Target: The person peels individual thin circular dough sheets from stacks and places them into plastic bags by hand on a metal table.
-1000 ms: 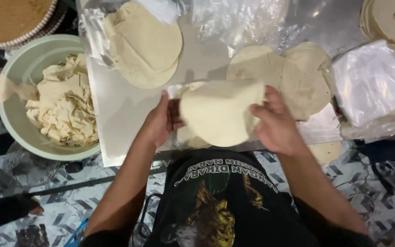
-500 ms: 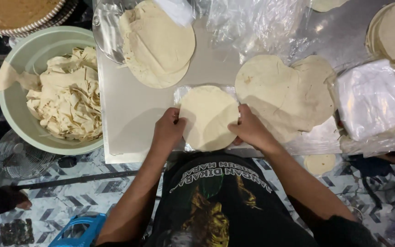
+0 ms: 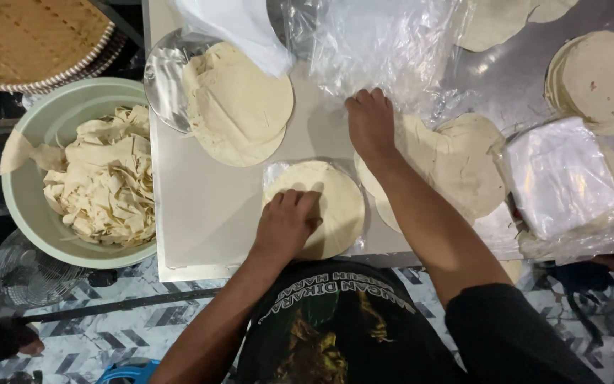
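My left hand (image 3: 289,224) rests palm down on a round pale flatbread stack (image 3: 332,206) lying on clear plastic at the near edge of the white table (image 3: 207,206). My right hand (image 3: 371,121) reaches further back and touches a crumpled clear plastic bag (image 3: 378,50); whether it grips the bag is unclear. Just right of that arm lie overlapping flatbreads (image 3: 456,163).
A pale green bowl (image 3: 33,135) of torn flatbread scraps (image 3: 104,181) stands at the left. More flatbreads (image 3: 239,107) lie on a round plate behind. A wrapped white packet (image 3: 559,174) and another flatbread stack (image 3: 602,78) sit right. A woven tray (image 3: 37,35) is top left.
The flatbread held up in both hands has been laid flat on the table. My right hand has let go and moved back to the plastic bag; my left stays on the flatbread.
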